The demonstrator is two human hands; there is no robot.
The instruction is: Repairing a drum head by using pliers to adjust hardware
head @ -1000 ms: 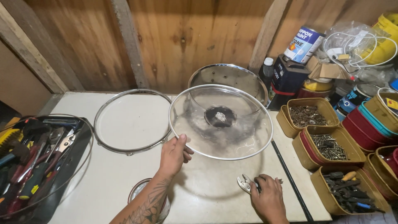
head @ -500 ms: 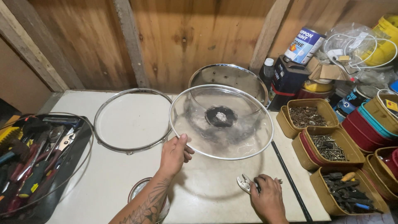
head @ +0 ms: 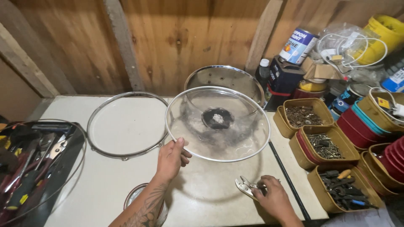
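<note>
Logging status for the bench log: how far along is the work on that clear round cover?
Done: a metal ring lies apart on the white table, off the cover. In hand: the left hand holds the clear round cover tilted up by its rim; the right hand rests on pliers lying on the table. Left: pliers not yet raised to the cover.

Left hand raised, fingers curled in a grip; right hand lower, palm down, fingers closed.

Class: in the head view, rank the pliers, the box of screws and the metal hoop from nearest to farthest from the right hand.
1. pliers, under the right hand.
2. box of screws, to its right, farther back.
3. metal hoop, far left on the table.
</note>
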